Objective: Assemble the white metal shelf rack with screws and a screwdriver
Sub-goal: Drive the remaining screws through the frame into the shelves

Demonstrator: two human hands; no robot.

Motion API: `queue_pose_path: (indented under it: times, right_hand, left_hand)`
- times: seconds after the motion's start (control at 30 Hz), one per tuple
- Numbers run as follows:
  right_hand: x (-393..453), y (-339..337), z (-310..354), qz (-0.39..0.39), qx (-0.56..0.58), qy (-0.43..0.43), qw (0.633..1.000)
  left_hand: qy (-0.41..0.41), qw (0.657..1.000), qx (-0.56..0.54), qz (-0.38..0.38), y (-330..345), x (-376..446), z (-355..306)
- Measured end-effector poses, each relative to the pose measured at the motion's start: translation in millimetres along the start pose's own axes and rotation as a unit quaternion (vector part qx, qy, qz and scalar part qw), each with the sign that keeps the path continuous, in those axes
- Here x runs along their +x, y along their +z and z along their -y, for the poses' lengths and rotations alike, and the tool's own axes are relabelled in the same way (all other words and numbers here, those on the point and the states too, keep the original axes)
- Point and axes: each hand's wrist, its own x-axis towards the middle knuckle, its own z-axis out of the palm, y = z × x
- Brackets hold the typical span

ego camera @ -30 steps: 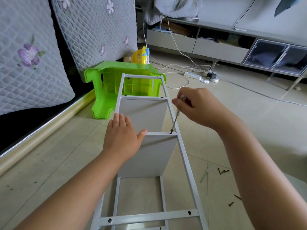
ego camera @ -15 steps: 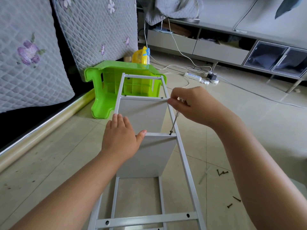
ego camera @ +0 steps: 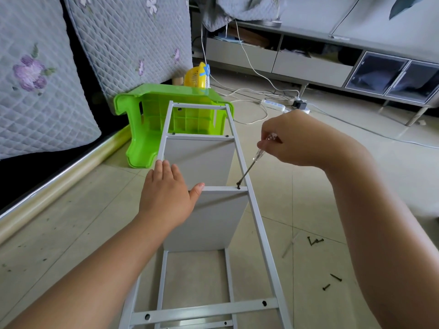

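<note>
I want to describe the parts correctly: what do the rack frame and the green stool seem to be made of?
Rack frame: likely painted metal, given its thin, straight white bars with punched screw holes and a matte coat. Green stool: moulded plastic, glossy, with ribbing visible underneath.

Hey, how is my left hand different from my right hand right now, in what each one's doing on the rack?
The left hand lies flat with straight fingers, pressing on the shelf panel's edge; the right hand is curled around the screwdriver. The left hand rests on the white rack itself; the right hand is raised above it, touching it only through the tool, whose tip meets a screw. Both work at the same crossbar joint.
</note>
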Motion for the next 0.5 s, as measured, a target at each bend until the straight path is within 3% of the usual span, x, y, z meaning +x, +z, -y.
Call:
queue_pose_path:
  times: [0.17,0.5]
  right_hand:
    - [0,0,8,0.007,-0.037,0.017,0.999]
    - [-5,-12,16,0.019,-0.048,-0.034,0.998]
  left_hand:
    - [0.001,1.0,0.005,-0.001,-1,-1,0]
    - [0.004,1.0,0.004,-0.001,-1,-3,0]
